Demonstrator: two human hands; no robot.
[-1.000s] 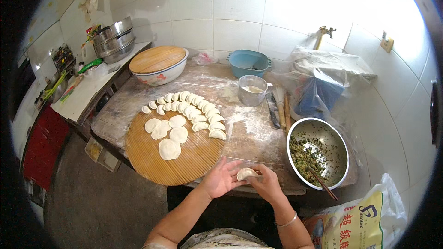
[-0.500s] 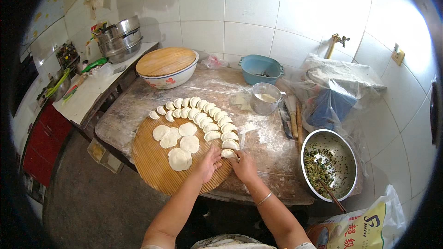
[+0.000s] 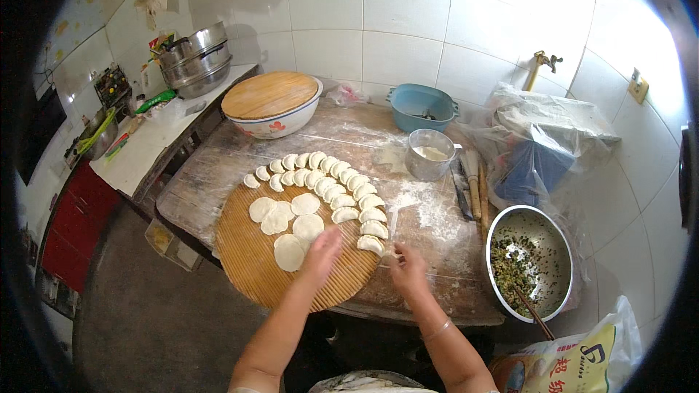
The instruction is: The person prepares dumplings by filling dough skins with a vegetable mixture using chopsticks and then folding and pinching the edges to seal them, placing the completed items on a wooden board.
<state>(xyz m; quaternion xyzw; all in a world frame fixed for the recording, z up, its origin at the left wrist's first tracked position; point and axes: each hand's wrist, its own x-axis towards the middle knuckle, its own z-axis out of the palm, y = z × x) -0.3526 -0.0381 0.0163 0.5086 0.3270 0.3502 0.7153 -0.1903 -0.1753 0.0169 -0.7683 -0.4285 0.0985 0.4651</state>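
A round ribbed wooden board (image 3: 247, 269) carries two curved rows of pleated dumplings (image 3: 335, 193) along its far and right side. Several flat round dough wrappers (image 3: 306, 228) lie left of them, some overlapping. My left hand (image 3: 322, 253) is over the board, beside the nearest wrapper (image 3: 289, 253); its fingers stretch forward, slightly blurred, and hold nothing I can see. Off the board's right edge, my right hand (image 3: 409, 269) hangs with loosely bent fingers, just apart from the nearest dumpling (image 3: 370, 244). No object shows in it.
A steel bowl of chopped green filling (image 3: 530, 262) with chopsticks (image 3: 535, 313) stands at right. Farther back are rolling pins (image 3: 477, 189), a clear measuring cup (image 3: 429, 156), a blue basin (image 3: 422, 108) and a board-covered enamel bowl (image 3: 280, 125). A printed bag (image 3: 575, 360) is near right.
My right hand has let go of the nearest dumpling and moved right, off the board. My left hand has shifted left toward the wrappers. The whole view has shifted slightly.
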